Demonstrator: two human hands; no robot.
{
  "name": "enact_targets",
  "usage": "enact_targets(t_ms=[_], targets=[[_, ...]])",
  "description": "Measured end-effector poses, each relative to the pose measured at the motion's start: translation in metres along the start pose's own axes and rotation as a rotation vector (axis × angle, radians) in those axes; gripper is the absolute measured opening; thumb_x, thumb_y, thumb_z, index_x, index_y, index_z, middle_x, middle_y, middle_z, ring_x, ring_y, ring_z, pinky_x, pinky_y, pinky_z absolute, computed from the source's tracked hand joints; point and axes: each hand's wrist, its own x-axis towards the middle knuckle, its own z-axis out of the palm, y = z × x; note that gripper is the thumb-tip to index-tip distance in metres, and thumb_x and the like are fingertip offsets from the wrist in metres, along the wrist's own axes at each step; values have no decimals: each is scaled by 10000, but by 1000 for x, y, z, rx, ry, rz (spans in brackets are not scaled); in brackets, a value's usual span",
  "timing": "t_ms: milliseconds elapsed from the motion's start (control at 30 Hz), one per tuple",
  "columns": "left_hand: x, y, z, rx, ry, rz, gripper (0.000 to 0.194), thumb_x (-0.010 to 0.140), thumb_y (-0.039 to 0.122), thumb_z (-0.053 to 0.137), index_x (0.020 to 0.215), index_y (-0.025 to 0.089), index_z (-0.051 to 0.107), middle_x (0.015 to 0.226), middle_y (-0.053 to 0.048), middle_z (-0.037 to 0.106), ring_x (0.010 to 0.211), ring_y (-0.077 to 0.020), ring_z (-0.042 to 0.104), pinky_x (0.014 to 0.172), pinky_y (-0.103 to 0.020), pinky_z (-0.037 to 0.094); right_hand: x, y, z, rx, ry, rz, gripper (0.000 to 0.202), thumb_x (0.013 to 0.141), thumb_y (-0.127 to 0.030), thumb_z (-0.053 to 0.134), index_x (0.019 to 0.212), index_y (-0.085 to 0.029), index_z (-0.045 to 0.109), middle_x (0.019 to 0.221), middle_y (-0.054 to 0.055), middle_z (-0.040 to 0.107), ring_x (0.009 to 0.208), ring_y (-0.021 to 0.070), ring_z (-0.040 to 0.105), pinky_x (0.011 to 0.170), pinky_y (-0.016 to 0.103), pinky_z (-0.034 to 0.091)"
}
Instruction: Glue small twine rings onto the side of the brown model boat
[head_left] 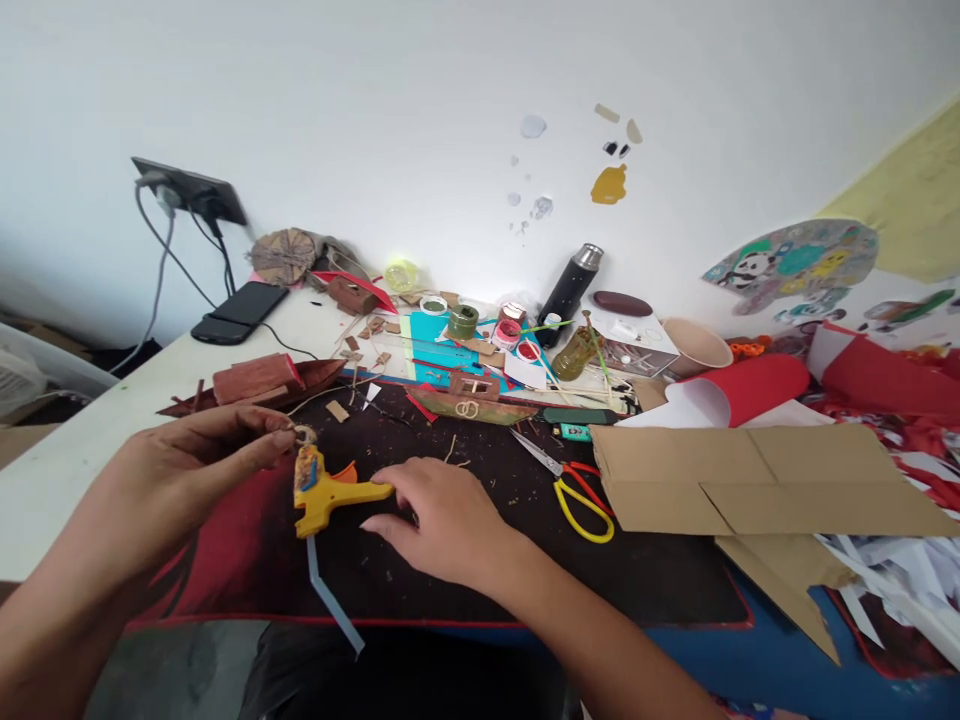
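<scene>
My left hand (187,475) pinches a small twine ring (306,434) between thumb and fingertips, right by the front end of a yellow hot glue gun (322,490). A bluish glue stick (330,595) sticks out of the gun's back, past the mat's front edge. My right hand (450,515) is at the tip of the gun's handle, index finger touching it, thumb spread apart. Behind my left hand lies a reddish-brown model boat (255,382) with a rounded cover. A second, greenish model boat (472,400) carries linked twine rings on its side.
Scissors (574,490) with yellow and red handles lie right of my right hand. Cardboard sheets (750,480) and rolled red paper (757,390) cover the right side. Paint jars (463,322), a black thermos (574,290) and a phone (240,312) stand or lie farther back.
</scene>
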Motion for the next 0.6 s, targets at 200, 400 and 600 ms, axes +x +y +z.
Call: enact_targets(t_ms=[200, 400, 600], targets=[[3, -22, -10, -1, -13, 8, 467, 698, 724, 837, 826, 275, 840, 966, -31, 880, 972, -307, 785, 874, -355, 642, 32, -23, 14, -494, -90, -210, 604, 1036, -545, 783, 1477, -157, 642, 1205, 130, 740, 1111, 319, 668, 960, 448, 541], [12, -56, -16, 12, 25, -26, 617, 571, 857, 798, 818, 295, 859, 993, -56, 880, 985, -357, 794, 888, -406, 656, 56, -31, 27, -583, -209, -203, 545, 1064, -567, 729, 1398, -137, 696, 1195, 134, 746, 1090, 317, 695, 928, 446, 587], [23, -77, -11, -53, 38, -73, 594, 566, 820, 842, 850, 299, 845, 1051, -35, 881, 1039, -343, 799, 919, -385, 656, 63, -25, 30, -446, -286, -140, 448, 1083, -470, 707, 1378, -135, 743, 1210, 141, 789, 1058, 297, 764, 873, 395, 620]])
